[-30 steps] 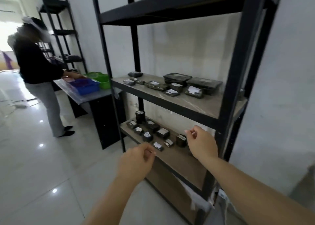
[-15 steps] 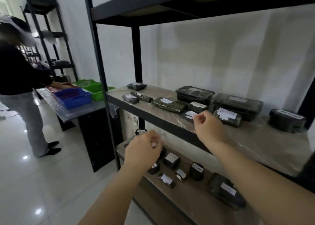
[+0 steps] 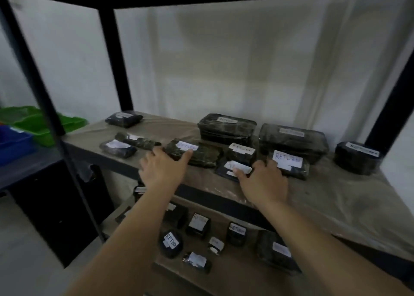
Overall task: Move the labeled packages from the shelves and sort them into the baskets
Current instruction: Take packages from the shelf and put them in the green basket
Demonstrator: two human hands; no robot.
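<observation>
Several dark wrapped packages with white "RETURN" labels lie on the middle shelf. My left hand reaches over the shelf edge, fingers spread, thumb and fingertips touching the left end of a long greenish package. Fingers apart, my right hand lies on a flat dark package with a white label, beside a thicker labelled package. Neither package is lifted. Two large boxes stand at the back. A green basket and a blue basket sit far left.
The lower shelf holds several small labelled packages, one of them round. A round package sits at the middle shelf's right end. Black posts frame the opening, with a top shelf overhead. The baskets rest on a dark table.
I have stepped in close to the shelf. Both hands moved forward from mid-air and spread onto the middle shelf's packages. The person at the table has dropped out of view.
</observation>
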